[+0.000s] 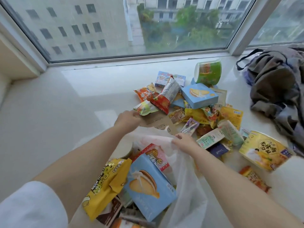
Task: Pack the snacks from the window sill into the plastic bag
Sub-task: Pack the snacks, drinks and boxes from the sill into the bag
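With a yellow packet [105,183] and a blue box [148,186] already inside the plastic bag [185,186], the left hand [126,120] gripped a green sachet [144,108], the right hand [184,141] pinched the bag's rim, and most snacks [205,112] remained on the window sill [65,104].

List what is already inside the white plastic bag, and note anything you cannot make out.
Inside the plastic bag: a light blue box, a yellow snack bag and a pink-and-red packet. Items beneath them are mostly covered and cannot be identified.
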Demonstrator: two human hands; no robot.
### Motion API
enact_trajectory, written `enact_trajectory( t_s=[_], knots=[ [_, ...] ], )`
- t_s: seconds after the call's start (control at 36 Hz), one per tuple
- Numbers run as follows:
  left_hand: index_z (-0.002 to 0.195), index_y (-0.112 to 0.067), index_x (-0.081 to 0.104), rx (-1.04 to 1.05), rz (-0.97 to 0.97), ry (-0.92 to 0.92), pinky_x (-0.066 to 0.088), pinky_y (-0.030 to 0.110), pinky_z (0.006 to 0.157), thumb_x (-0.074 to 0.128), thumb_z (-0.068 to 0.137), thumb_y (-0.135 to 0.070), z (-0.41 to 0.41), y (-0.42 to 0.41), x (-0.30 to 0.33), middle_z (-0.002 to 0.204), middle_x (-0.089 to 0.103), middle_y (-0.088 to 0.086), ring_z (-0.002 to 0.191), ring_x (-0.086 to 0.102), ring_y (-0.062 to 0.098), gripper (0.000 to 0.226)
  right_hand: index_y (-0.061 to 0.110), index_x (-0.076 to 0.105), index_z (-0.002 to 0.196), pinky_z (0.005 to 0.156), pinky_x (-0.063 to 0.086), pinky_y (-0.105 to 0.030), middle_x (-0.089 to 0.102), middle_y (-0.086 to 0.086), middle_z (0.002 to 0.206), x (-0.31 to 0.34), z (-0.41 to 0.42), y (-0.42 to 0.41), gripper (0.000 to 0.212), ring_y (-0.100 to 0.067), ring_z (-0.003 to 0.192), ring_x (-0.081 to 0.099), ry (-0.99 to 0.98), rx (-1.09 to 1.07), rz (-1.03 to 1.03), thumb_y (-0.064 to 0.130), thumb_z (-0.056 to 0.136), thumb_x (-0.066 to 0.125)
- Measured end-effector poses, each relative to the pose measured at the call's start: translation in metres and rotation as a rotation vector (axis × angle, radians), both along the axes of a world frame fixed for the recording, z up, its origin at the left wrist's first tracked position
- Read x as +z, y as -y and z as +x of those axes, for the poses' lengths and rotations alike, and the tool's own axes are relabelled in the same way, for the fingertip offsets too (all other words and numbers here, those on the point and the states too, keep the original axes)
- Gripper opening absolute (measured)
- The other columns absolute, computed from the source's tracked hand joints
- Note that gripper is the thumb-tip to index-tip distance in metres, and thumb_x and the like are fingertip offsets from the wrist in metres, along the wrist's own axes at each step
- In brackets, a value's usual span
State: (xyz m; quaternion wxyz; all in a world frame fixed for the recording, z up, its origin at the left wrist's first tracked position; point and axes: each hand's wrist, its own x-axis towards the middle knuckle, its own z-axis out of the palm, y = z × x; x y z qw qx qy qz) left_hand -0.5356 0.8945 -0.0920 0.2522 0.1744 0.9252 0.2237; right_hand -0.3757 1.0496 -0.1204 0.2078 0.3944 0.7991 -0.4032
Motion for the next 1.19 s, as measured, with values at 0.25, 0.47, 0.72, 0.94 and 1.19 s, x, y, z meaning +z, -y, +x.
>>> enact_trajectory(
  t_s=[0.25, 0.47, 0.72, 0.94, 1.19],
  knots=[
    [0.13, -0.023, 0.053, -0.392, -0.037, -0.092, 0.043, 0.031, 0.087, 0.044, 0.094, -0.024, 0.018, -0.117, -0.026, 0.131, 0.051, 0.002, 0.116, 0.05, 0.022, 0.037, 0.009, 0.064, 0.102, 0.079, 0.039, -0.031, 0.061, -0.015, 0.115, -0.017, 0.01, -0.079, 0.031, -0.032, 0.107, 0.056, 0.044, -0.172, 0.036, 0.026, 0.097, 0.038],
    [0.128, -0.012, 0.05, -0.473, -0.136, -0.076, 0.042, 0.037, 0.088, 0.041, 0.096, -0.017, 0.021, -0.197, -0.087, 0.123, 0.049, 0.011, 0.113, 0.051, 0.029, 0.033, 0.013, 0.057, 0.12, 0.087, 0.041, -0.032, 0.053, -0.007, 0.124, -0.06, 0.012, -0.119, 0.032, -0.026, 0.113, 0.05, -0.018, -0.258, 0.197, 0.024, 0.09, 0.05],
    [0.134, -0.01, 0.034, -0.403, -0.303, -0.077, 0.043, 0.041, 0.087, 0.059, 0.086, -0.018, 0.018, -0.221, -0.14, 0.124, 0.045, 0.016, 0.114, 0.048, 0.034, 0.055, 0.018, 0.033, 0.125, 0.1, 0.036, -0.051, 0.044, -0.017, 0.13, -0.075, 0.017, -0.163, 0.077, -0.036, 0.118, 0.041, -0.357, -0.206, 0.864, 0.03, 0.064, 0.077],
    [0.124, -0.005, 0.044, -0.383, -0.358, -0.228, 0.041, 0.037, 0.074, 0.05, 0.089, -0.015, 0.022, -0.218, -0.152, 0.119, 0.049, 0.016, 0.106, 0.053, 0.035, 0.036, 0.016, 0.036, 0.138, 0.103, 0.034, -0.041, 0.044, -0.011, 0.139, -0.082, 0.01, -0.211, 0.083, -0.032, 0.124, 0.042, 0.088, -0.041, 0.553, 0.055, 0.072, 0.068],
    [0.101, -0.009, 0.058, -0.207, -0.241, -0.086, 0.039, 0.033, 0.067, 0.038, 0.097, -0.021, 0.032, -0.212, -0.137, 0.104, 0.063, 0.016, 0.093, 0.057, 0.034, 0.023, 0.02, 0.057, 0.115, 0.081, 0.043, -0.034, 0.063, -0.003, 0.111, -0.082, 0.018, -0.193, 0.038, -0.029, 0.1, 0.06, -0.05, -0.069, 0.565, 0.035, 0.081, 0.063]
  ],
)
